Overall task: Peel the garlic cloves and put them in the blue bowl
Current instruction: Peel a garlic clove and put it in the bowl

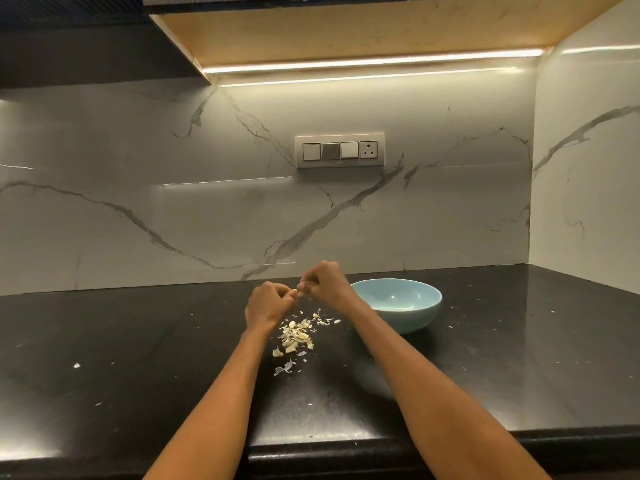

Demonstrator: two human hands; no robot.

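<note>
Both hands [298, 292] pinch a garlic clove [300, 290]; fingers mostly hide it.

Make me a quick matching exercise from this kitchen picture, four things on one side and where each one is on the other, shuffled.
Things:
1. blue bowl
2. pile of garlic cloves and skins
3. switch panel
4. hands

Places:
A. on the marble wall
B. above the pile, pinching one garlic clove
C. on the counter between the forearms
D. on the counter behind the right forearm

Pairs: 1-D, 2-C, 3-A, 4-B
</note>
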